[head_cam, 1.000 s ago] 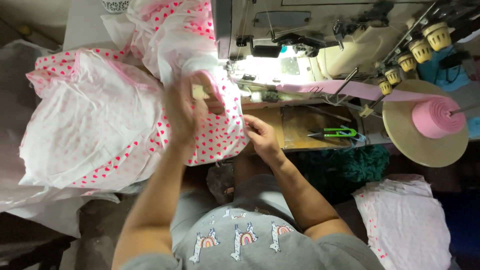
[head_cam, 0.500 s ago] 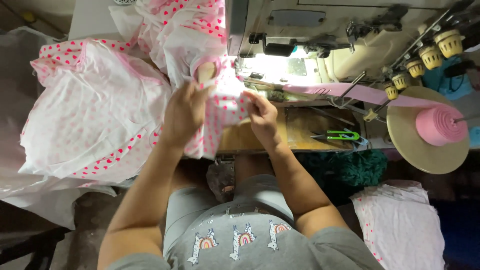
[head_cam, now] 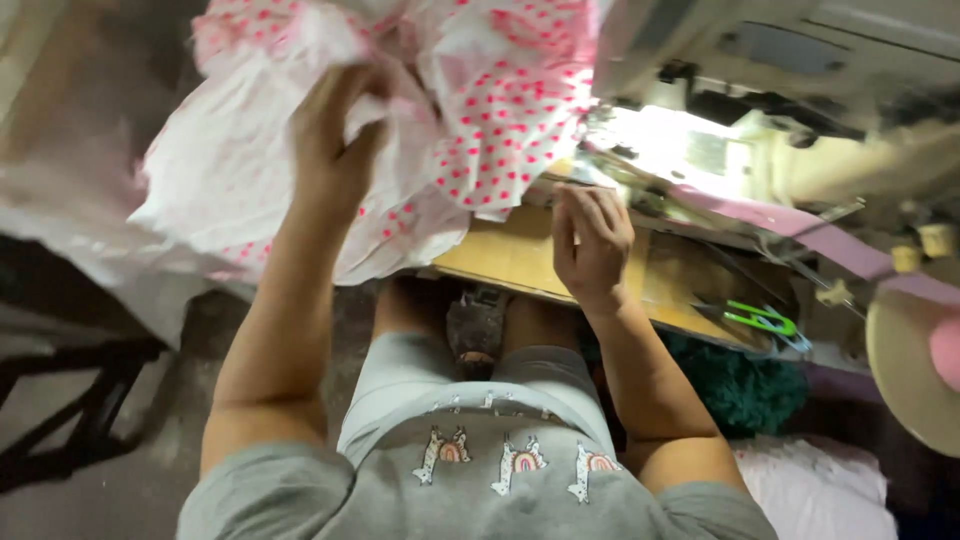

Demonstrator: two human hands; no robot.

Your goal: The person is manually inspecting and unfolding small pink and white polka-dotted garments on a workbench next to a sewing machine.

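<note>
**Hands at the sewing machine, dotted fabric lifted**

Nearest, at the lower right corner, a heap of pale pink cloth (head_cam: 815, 490) lies partly cut off by the frame; what it rests in or on cannot be made out. Above it, the wooden tabletop (head_cam: 510, 255) carries a pair of green-handled snips (head_cam: 762, 320). The right hand (head_cam: 592, 240) rests at the tabletop's far edge, its grip pressed together with fingers bunched near the lit needle area; whether it pinches anything there is too blurred to tell. The left hand (head_cam: 335, 150) is raised, its grip clenched on the white fabric with pink dots (head_cam: 480, 120), which hangs bunched over the tabletop's left end. Farther right, a pink band (head_cam: 800, 235) runs under the cream sewing machine (head_cam: 800, 110), whose top is cut off. A pink spool on a tan disc (head_cam: 915, 370) is half out of view.
</note>
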